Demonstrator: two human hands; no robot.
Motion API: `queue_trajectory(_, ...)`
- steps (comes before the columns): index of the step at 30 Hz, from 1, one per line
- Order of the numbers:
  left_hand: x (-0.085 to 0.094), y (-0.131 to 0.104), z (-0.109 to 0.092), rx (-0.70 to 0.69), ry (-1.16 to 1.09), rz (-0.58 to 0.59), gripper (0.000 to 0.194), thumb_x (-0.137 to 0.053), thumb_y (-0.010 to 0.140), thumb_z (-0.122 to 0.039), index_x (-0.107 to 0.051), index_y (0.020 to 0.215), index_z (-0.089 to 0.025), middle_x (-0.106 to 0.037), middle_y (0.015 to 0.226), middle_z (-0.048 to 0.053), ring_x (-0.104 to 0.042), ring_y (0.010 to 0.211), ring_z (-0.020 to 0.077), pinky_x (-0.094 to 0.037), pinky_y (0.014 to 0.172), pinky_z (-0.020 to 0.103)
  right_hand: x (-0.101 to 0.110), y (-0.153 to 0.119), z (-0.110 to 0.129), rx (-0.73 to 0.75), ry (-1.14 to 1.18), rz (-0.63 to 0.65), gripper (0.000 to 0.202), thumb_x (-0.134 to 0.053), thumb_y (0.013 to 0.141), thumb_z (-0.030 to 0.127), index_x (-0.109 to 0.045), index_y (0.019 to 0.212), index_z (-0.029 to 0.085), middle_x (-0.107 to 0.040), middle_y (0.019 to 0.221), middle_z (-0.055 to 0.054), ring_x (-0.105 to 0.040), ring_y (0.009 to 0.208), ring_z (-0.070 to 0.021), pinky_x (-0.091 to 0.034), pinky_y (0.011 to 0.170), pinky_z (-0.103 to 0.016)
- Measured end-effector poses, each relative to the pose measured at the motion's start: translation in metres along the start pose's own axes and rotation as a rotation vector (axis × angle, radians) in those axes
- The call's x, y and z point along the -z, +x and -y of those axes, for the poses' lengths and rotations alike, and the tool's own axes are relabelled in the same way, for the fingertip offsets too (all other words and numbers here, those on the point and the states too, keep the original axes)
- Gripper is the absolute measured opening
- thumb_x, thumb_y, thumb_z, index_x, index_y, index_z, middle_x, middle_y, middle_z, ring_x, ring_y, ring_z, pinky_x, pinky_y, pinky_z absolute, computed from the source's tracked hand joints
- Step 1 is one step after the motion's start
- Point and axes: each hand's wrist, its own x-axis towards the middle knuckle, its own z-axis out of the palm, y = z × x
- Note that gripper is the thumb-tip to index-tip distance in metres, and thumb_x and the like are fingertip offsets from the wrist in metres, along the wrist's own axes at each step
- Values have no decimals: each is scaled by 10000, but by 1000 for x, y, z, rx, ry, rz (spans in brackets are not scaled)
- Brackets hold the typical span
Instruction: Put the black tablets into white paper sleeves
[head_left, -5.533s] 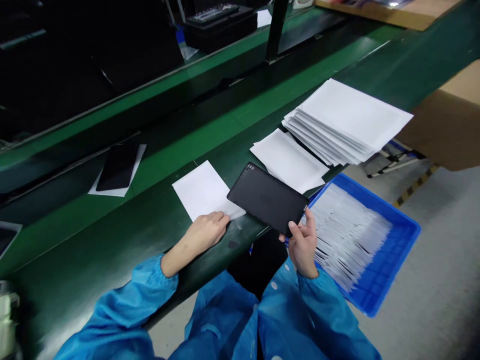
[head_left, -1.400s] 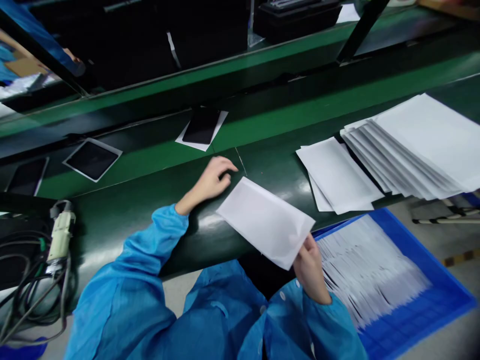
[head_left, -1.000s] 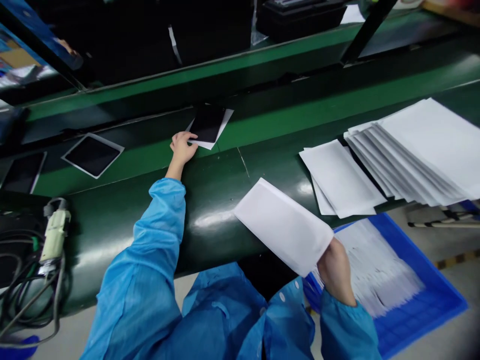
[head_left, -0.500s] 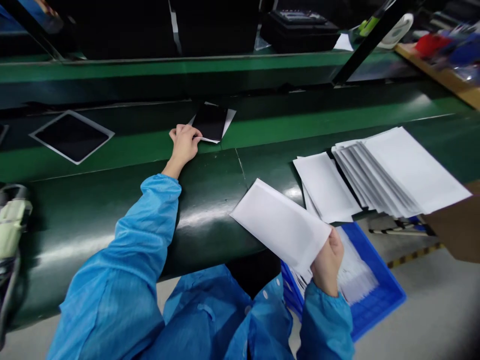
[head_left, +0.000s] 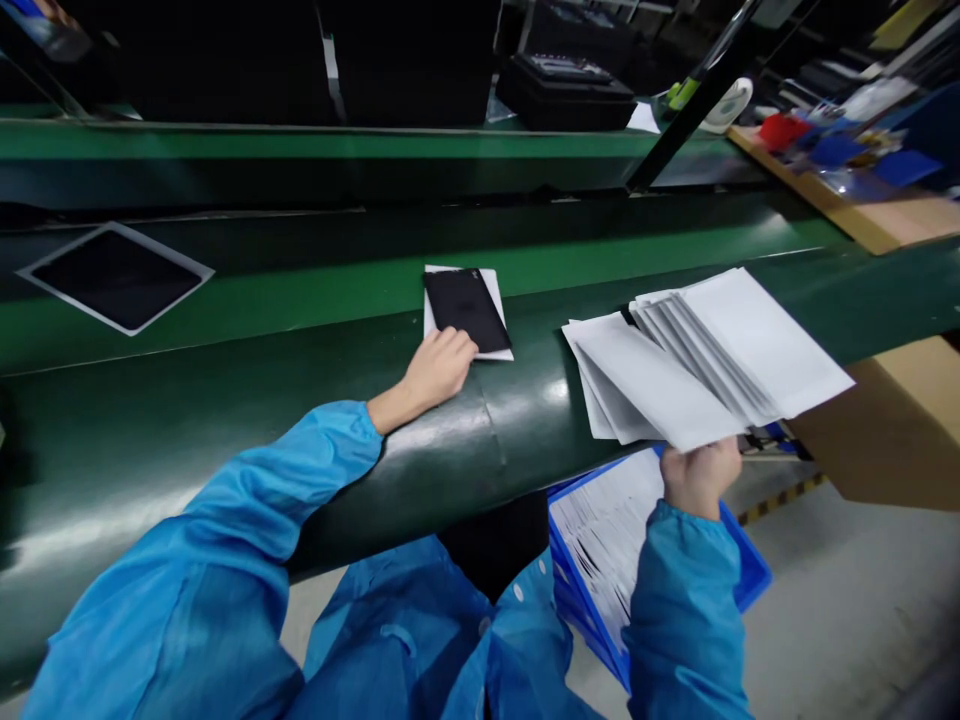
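At the centre of the frame, the left hand has its grip curled closed on the lower edge of a black panel, which lies over a white sheet on the desk. At right, the right hand's grip pinches an envelope. The step looks like fetching the panel and setting the envelope aside; the next move seems to call for a clean release.

The frame is crossed by a long green bench, glossed by light along its rounded edge. Grey floor is seen at lower right, marked by a yellow-and-black stripe. The upper right is cut by a slanting dark post.
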Motion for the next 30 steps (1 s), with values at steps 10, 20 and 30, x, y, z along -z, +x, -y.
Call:
queue_trajectory(10,-4,-41,-76,-420,-112,234,214,-526,1017,-115,-699,1141,-129,-676,1064,128,-576,945,254,-404,786,373,-24,-137,18,124,-334,-71,191,-703,884,394,-635,947,227,-668,911,-33,-633,843,-211,-544,831,-365)
queue_trajectory(20,4,-51,-84,-581,-139,254,351,-580,988,-110,-646,1327,-174,-682,1263,136,-582,1142,261,-457,930,378,-49,-160,34,-23,-793,388,317,-578,915,516,-617,1039,227,-552,610,39,-548,528,-201,-353,572,-313)
queue_trajectory(30,-3,-54,-82,-379,-156,106,341,-568,1034,-354,-602,1278,-118,-600,1308,219,-620,1114,331,-541,926,447,-35,-141,33,-162,-489,381,191,-619,857,442,-568,857,258,-576,562,49,-535,489,-169,-425,537,-297)
